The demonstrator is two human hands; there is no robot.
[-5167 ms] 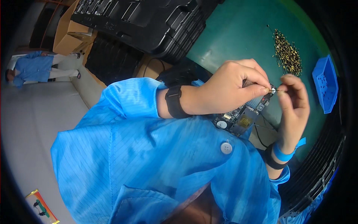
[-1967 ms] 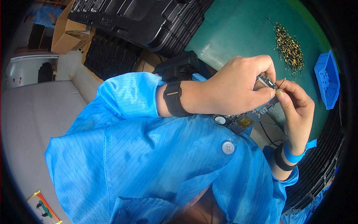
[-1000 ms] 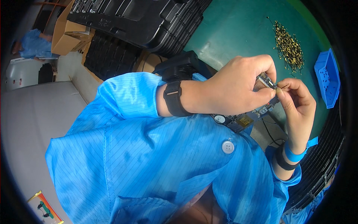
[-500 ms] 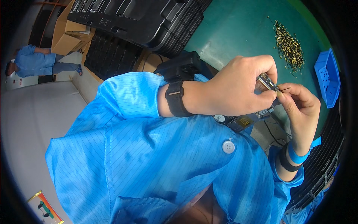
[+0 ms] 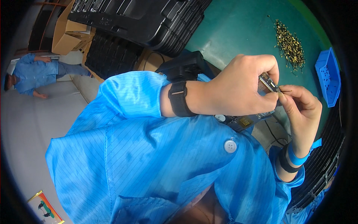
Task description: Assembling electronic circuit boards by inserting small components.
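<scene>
My left hand [image 5: 238, 86] is curled around a circuit board [image 5: 244, 122], with thumb and forefinger closed at its far end. Much of the board lies hidden beneath that hand. Against the same end, my right hand [image 5: 304, 106] pinches a short, thin dark wire [image 5: 286, 91] between thumb and fingertips. The two thumbs nearly touch there. Whether the wire's tip is joined to the board cannot be made out. Beyond the hands, a pile of small black-and-gold wire pieces [image 5: 290, 46] lies on the green tabletop [image 5: 231, 28].
A blue plastic bin [image 5: 328, 78] with small dark parts stands at the right. Stacked black trays [image 5: 149, 22] occupy the back left, beside a cardboard box [image 5: 72, 35]. Another person [image 5: 33, 72] is at the far left. Dark cables [image 5: 274, 134] hang below the board.
Both hands have shifted very slightly right, keeping their grips on the board and wire. The other person at the far left has changed position, and a lowered hand now shows.
</scene>
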